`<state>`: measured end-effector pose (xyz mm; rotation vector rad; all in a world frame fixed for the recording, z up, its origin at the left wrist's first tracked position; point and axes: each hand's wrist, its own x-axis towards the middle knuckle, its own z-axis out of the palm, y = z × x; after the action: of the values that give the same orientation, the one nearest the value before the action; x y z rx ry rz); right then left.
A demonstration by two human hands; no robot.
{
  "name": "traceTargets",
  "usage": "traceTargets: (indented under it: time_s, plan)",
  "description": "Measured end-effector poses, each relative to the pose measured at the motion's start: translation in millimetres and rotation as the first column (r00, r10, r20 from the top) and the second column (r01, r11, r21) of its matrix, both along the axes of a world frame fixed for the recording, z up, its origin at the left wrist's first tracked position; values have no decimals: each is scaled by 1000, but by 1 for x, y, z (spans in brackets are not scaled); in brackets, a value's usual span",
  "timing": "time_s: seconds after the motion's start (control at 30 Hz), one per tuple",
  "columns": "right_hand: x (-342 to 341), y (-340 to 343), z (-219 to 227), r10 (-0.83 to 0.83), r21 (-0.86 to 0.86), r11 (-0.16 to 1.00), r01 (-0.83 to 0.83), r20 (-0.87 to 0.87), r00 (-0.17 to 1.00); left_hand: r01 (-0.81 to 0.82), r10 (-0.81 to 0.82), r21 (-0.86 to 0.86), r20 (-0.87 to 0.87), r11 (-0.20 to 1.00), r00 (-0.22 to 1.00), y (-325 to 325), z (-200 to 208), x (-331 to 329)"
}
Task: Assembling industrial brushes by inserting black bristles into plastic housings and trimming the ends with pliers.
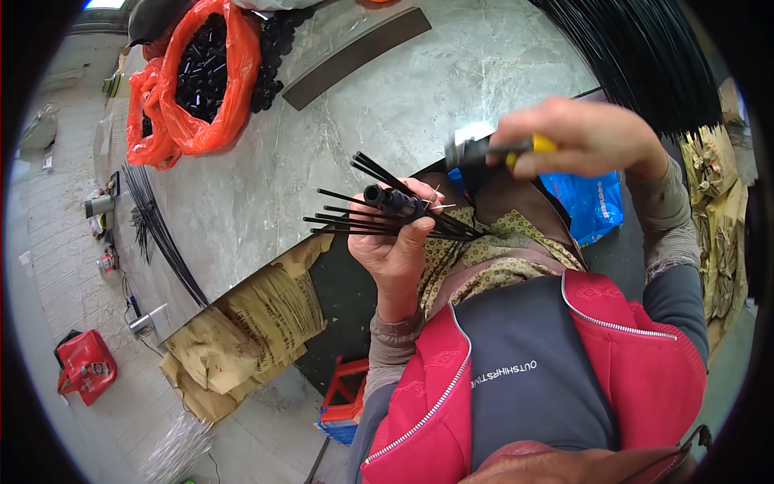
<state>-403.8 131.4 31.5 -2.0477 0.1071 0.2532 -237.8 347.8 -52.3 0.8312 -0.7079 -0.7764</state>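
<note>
My left hand [385, 256] is closed round a black tubular hub [391, 201] with a hollow round end. Several thin black rods [343, 214] fan out from it on both sides of my fingers. Fine pale wire ends [439, 203] stick out beside the hub, near my fingertips. To the right and a little higher, my right hand [584, 133] is wrapped round a hand tool [508, 152] with a black and yellow handle. Motion smears the tool and that hand, so the tool's kind is unclear. Its dark head points toward the hub, apart from it.
The grey stone-look table [339, 137] carries a red plastic bag [246, 81] of small black parts, a curved brown strip [359, 58] and bundles of long black rods [637, 60]. Brown paper sacks [258, 339] lie by its near edge. A blue packet [592, 206] is beyond my lap.
</note>
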Motion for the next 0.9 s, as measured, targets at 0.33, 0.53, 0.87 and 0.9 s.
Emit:
traceTargets:
  time_s: [0.33, 0.53, 0.87, 0.9]
  plan:
    - [0, 26, -6, 42, 154, 988, -25, -113, 993, -155, 153, 5, 130, 988, 980, 1, 0, -14]
    - [5, 23, 5, 101, 110, 990, -88, -119, 988, -141, 139, 28, 76, 990, 987, 2, 1, -15]
    - [7, 20, 13, 120, 204, 976, -74, -219, 968, -165, 162, 45, 61, 985, 985, 1, 4, -18]
    - [7, 21, 14, 107, 187, 980, -66, -223, 969, -165, 162, 44, 70, 985, 984, 1, 4, -18]
